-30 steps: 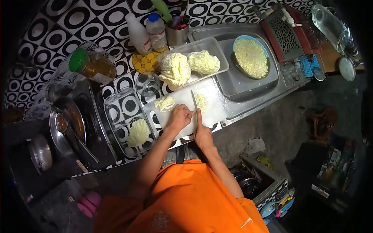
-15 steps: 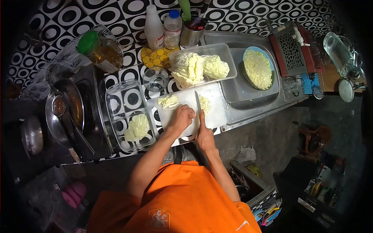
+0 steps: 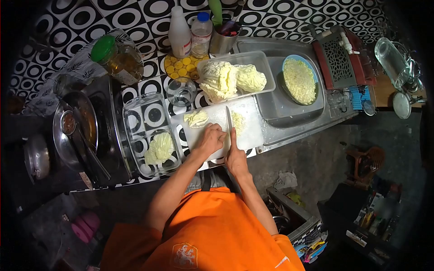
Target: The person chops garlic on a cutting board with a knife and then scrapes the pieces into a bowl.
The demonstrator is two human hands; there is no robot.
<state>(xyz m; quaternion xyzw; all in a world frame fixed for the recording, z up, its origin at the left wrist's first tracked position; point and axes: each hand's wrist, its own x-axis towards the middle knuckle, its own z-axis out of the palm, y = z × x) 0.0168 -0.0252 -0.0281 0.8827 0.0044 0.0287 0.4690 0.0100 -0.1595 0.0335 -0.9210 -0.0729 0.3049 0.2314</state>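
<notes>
My right hand [image 3: 235, 156] grips a knife [image 3: 229, 118], its index finger stretched along the spine and its blade pointing away from me over the white cutting board [image 3: 248, 133]. Close to the left of the blade, my left hand [image 3: 212, 140] has its fingers curled down on the board; whatever lies under them is hidden. Finely chopped cabbage [image 3: 238, 122] is heaped against the blade's right side. Cut cabbage leaves [image 3: 195, 119] lie on the board's left part, beyond my left hand.
Left of the board, a glass dish [image 3: 131, 149] holds a cabbage leaf [image 3: 160, 149]. Behind it, a plastic tub [image 3: 270, 67] holds napa cabbage [image 3: 219, 80]. A bowl of chopped cabbage [image 3: 299, 80] sits in the sink [image 3: 282, 116]. A glass bowl [image 3: 181, 92] and a pan [image 3: 61, 141] stand leftward.
The right hand and knife have shifted very slightly left, toward the left hand. Everything else on the counter lies as before.
</notes>
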